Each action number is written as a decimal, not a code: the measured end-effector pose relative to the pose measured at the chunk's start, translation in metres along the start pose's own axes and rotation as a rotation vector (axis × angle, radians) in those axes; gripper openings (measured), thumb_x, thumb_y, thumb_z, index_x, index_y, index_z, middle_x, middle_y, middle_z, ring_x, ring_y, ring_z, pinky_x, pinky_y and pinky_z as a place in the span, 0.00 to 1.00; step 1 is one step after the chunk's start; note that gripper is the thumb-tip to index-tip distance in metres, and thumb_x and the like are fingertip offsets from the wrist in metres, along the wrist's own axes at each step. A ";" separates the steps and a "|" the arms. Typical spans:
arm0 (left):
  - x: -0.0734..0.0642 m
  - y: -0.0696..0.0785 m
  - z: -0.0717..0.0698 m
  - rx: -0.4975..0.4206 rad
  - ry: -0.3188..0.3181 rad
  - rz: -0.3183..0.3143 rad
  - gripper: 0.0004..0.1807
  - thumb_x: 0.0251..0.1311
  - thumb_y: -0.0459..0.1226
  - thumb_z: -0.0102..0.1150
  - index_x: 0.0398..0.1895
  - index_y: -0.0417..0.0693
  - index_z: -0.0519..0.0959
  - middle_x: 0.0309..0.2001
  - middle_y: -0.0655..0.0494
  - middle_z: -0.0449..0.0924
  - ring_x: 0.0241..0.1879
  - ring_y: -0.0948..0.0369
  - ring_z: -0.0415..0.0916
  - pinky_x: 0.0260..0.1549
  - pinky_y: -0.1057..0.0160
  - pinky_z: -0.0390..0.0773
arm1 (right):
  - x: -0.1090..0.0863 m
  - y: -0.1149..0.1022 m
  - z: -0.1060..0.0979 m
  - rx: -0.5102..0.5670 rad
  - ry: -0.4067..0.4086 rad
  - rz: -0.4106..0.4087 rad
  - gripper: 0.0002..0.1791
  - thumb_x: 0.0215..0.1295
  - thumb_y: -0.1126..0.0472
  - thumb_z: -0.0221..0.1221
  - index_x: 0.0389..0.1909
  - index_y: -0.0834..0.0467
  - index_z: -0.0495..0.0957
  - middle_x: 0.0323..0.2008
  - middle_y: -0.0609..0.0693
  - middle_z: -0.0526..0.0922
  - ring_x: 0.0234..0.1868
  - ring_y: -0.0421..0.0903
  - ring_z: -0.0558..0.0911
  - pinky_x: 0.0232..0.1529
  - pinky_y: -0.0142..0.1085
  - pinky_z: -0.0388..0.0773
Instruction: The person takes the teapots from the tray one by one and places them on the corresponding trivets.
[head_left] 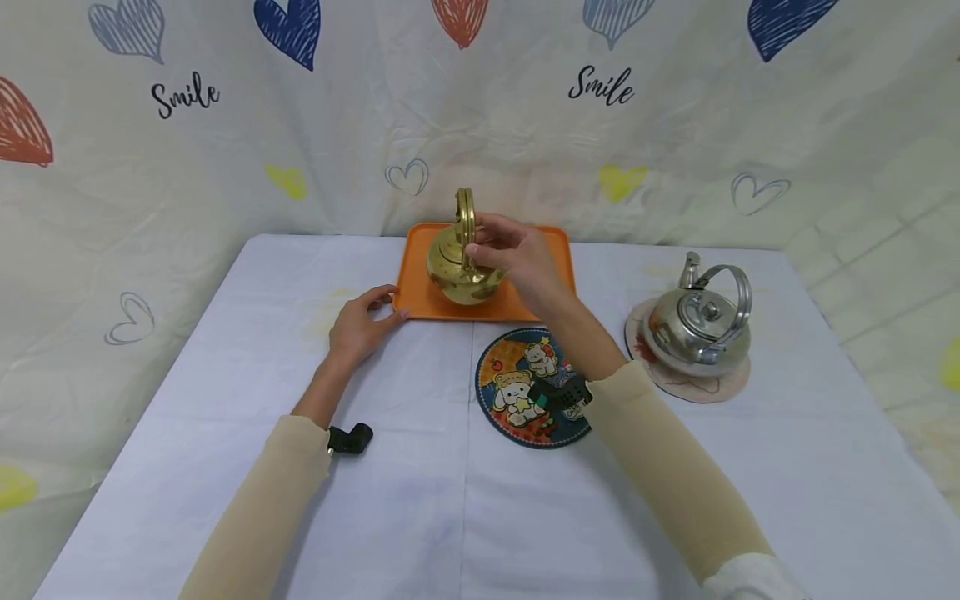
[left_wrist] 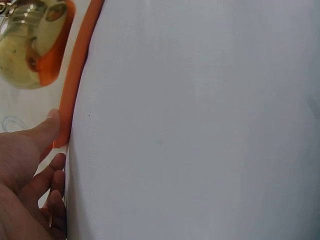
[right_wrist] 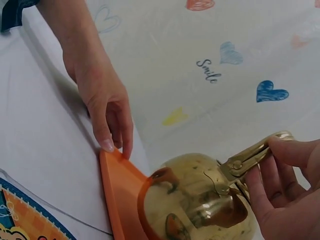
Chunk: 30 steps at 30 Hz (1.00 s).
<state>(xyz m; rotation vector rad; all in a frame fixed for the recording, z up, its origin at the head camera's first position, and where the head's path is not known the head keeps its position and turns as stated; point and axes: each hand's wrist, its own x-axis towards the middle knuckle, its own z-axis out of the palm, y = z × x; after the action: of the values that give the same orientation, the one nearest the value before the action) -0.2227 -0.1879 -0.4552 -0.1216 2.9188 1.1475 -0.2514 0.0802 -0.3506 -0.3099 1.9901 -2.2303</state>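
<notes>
A shiny gold kettle [head_left: 467, 279] overlaps the orange tray [head_left: 420, 307] at the back of the table. My right hand [head_left: 521, 257] grips its upright handle from the right, thumb on the near side. The right wrist view shows the thumb and fingers [right_wrist: 272, 187] around the folded brass handle. At the tray's near left corner, my left hand [head_left: 360, 327] holds the edge between thumb and fingers. In the left wrist view, the thumb [left_wrist: 47, 129] lies along the orange rim, with the other fingers past the corner.
A silver kettle [head_left: 701, 329] stands on a pinkish round mat [head_left: 697, 390] at the right. In front of the tray lies a round cartoon mat [head_left: 517, 400], partly hidden under my right forearm. A white cloth covers the table [head_left: 420, 517]; a heart-printed curtain [head_left: 510, 108] hangs behind.
</notes>
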 end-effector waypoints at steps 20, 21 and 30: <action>0.000 0.000 0.001 0.018 -0.006 -0.011 0.30 0.68 0.51 0.67 0.72 0.60 0.75 0.64 0.53 0.81 0.67 0.51 0.74 0.65 0.42 0.72 | -0.032 -0.016 -0.016 -0.009 -0.015 -0.044 0.24 0.68 0.71 0.65 0.64 0.60 0.80 0.40 0.45 0.81 0.43 0.41 0.82 0.45 0.29 0.85; 0.000 0.000 0.001 0.020 -0.006 -0.015 0.30 0.68 0.51 0.67 0.72 0.60 0.75 0.64 0.53 0.81 0.67 0.51 0.74 0.65 0.42 0.72 | -0.033 -0.016 -0.017 -0.017 -0.015 -0.046 0.24 0.68 0.71 0.65 0.65 0.60 0.80 0.40 0.45 0.81 0.43 0.41 0.82 0.45 0.29 0.85; 0.000 0.002 0.002 0.038 -0.005 -0.030 0.30 0.68 0.51 0.66 0.72 0.60 0.74 0.65 0.52 0.81 0.67 0.50 0.74 0.63 0.42 0.74 | -0.043 -0.015 -0.025 -0.055 -0.004 -0.022 0.25 0.67 0.70 0.67 0.66 0.58 0.80 0.40 0.44 0.82 0.43 0.41 0.82 0.45 0.31 0.84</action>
<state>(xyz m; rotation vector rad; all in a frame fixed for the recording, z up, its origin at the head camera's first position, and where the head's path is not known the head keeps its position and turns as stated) -0.2233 -0.1853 -0.4554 -0.1612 2.9219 1.0865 -0.2152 0.1166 -0.3407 -0.3432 2.0591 -2.1885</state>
